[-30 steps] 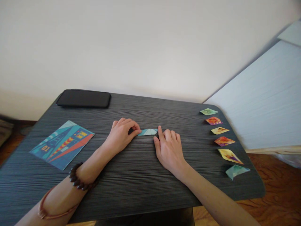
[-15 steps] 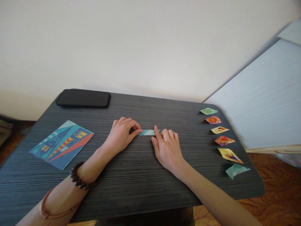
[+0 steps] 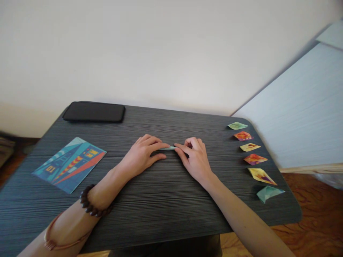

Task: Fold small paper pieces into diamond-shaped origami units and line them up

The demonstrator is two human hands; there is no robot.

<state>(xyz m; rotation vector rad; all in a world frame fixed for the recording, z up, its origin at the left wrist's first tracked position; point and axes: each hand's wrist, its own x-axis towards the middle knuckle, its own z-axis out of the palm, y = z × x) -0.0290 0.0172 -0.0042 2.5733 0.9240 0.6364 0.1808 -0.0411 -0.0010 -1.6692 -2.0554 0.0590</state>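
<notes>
A narrow folded strip of teal paper (image 3: 170,148) lies mid-table, almost wholly covered by my fingers. My left hand (image 3: 144,155) rests on its left end, fingers together and pressing down. My right hand (image 3: 194,157) covers its right end, fingers curled with the tips pinching the paper. Only a thin sliver of the strip shows between the two hands.
Dark grained table (image 3: 150,200). A black phone (image 3: 94,112) lies at the back left, a teal printed sheet (image 3: 70,163) at the left. Several small folded paper pieces run down the right edge, from a green one (image 3: 237,125) to a teal one (image 3: 268,193). A white board (image 3: 297,110) leans at right.
Both hands have closed in over the strip. It lay flat and clearly visible between them before; now the fingertips nearly meet and hide most of it.
</notes>
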